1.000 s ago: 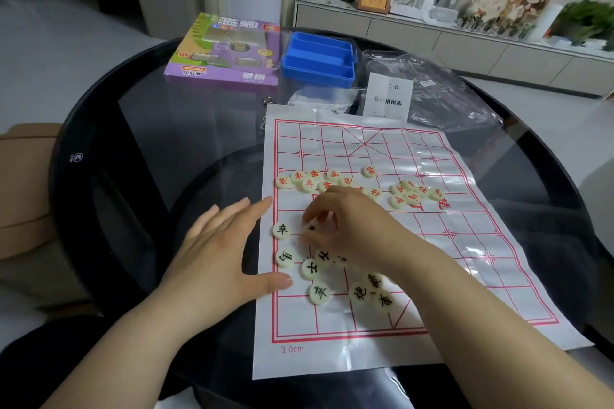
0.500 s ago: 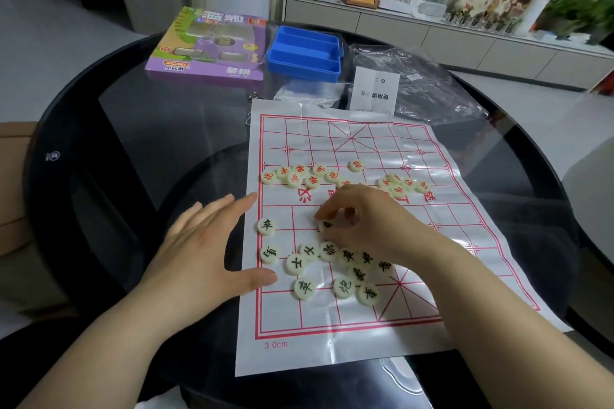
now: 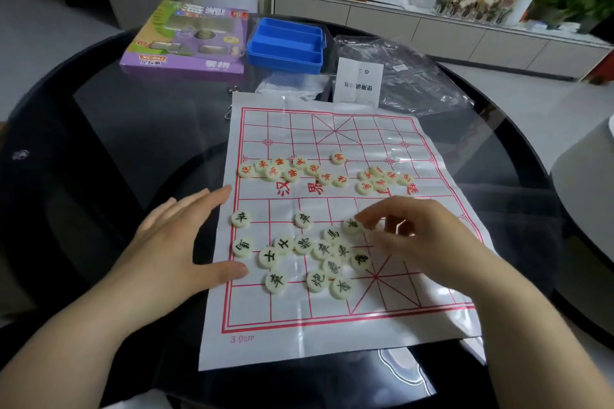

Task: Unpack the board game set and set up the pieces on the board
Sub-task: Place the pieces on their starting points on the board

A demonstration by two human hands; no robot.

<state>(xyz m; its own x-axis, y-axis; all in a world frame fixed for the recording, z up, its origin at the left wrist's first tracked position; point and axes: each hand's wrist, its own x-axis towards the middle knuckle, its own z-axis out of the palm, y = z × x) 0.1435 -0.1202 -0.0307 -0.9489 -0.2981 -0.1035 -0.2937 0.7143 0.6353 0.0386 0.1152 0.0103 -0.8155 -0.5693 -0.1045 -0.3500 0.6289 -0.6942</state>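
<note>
**Placing the black pieces one at a time**

The left hand (image 3: 172, 242) lies flat with fingers spread on the dark glass desk (image 3: 116, 143). Its thumb pins the edge of the white, red-gridded plastic board (image 3: 299, 349), which should stop the sheet sliding. The right hand (image 3: 408, 236) curls its fingertips onto one cream black-lettered disc (image 3: 352, 226); whether it is pinched or only nudged, I cannot tell. Lifting seems wiser than dragging, to spare the neighbouring discs. The red-lettered discs (image 3: 292, 174) lie scattered along the midline beyond.

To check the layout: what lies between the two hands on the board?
In the head view, a loose cluster of black-lettered pieces lies on the board between the left hand and the right hand.
</note>
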